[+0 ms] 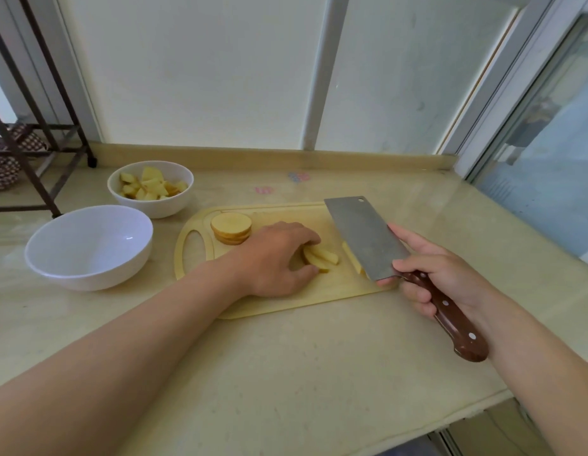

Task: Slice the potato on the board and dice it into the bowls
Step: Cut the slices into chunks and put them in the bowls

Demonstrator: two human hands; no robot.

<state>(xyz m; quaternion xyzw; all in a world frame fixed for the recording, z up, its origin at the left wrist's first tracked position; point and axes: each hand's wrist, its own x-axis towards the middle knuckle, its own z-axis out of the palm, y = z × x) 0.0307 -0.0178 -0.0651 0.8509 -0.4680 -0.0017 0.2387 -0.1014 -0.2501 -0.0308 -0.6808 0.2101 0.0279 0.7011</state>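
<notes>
Here, left hand [279,258] holds potato strips [322,258] under curled fingertips; right hand [444,284] grips cleaver [365,238] just beside.

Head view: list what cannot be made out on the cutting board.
All in the head view:
- Potato strips: left hand covers their left part; count unclear.
- Potato pieces behind the cleaver: blade hides most of them.
- Stack of round slices: edges too small to count.
</notes>
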